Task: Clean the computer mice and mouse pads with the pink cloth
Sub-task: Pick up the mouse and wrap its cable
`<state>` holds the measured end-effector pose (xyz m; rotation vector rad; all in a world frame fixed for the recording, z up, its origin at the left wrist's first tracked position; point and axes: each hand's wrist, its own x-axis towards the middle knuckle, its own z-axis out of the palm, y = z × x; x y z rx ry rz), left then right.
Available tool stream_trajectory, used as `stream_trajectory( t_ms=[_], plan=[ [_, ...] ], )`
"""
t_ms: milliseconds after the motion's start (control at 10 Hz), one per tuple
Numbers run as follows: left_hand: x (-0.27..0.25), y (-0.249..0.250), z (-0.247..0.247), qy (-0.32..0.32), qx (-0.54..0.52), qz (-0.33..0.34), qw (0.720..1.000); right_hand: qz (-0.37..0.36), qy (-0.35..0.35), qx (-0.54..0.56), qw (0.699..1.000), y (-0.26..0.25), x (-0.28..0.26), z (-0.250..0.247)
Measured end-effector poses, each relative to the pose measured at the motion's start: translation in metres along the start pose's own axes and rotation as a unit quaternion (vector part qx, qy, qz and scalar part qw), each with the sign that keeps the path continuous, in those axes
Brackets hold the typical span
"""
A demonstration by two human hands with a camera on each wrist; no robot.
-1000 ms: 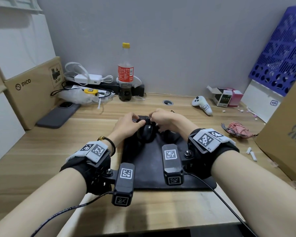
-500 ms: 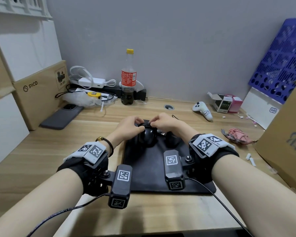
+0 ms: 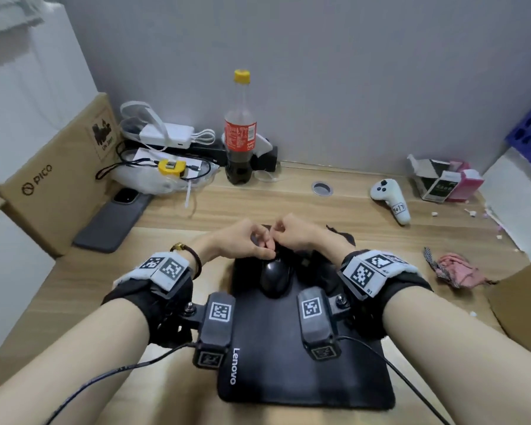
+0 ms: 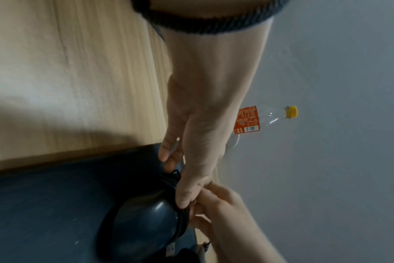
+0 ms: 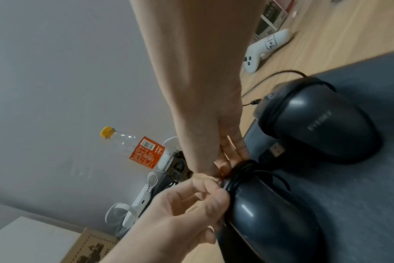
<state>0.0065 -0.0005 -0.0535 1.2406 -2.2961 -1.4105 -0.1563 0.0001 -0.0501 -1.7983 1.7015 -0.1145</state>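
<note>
A black mouse (image 3: 275, 276) with its cable (image 5: 243, 170) wound round its front lies on the black Lenovo mouse pad (image 3: 288, 369). My left hand (image 3: 265, 245) and right hand (image 3: 278, 237) meet at the mouse's far end, both pinching the wound cable. In the left wrist view the left thumb (image 4: 187, 195) presses the cable against the mouse (image 4: 146, 227). A second black mouse (image 5: 315, 124), also wrapped in cable, lies just to the right on the pad, mostly hidden behind my right wrist in the head view. The crumpled pink cloth (image 3: 457, 269) lies on the desk at the right, untouched.
A cola bottle (image 3: 239, 133) stands at the back by chargers and cables (image 3: 166, 139). A phone (image 3: 114, 220) and a cardboard box (image 3: 52, 176) are at the left. A white controller (image 3: 391, 199) and small boxes (image 3: 445, 182) are at the back right; another cardboard box (image 3: 521, 302) stands at the right.
Both hands have stayed at the mouse's far end while their fingers shifted on the cable. The head view has dipped and come closer.
</note>
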Motion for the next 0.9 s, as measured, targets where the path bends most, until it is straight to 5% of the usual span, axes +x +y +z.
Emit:
stream_trajectory(
  t_ms=[200,400,600,900],
  plan=[
    [-0.009,0.02,-0.002,-0.012,0.1,-0.014,0.995,0.031,-0.139,-0.042,0.989,-0.02,-0.021,-0.035],
    [-0.023,0.049,-0.021,-0.16,0.183,-0.059,0.968,0.038,-0.264,-0.085,0.96,-0.019,-0.047,-0.044],
    [-0.021,0.052,-0.023,-0.137,0.171,-0.108,0.97,0.003,-0.187,-0.026,0.982,-0.009,-0.05,-0.046],
    [-0.017,0.06,-0.025,-0.084,0.143,-0.095,0.982,0.046,-0.185,0.052,0.98,0.005,-0.056,-0.054]
  ],
)
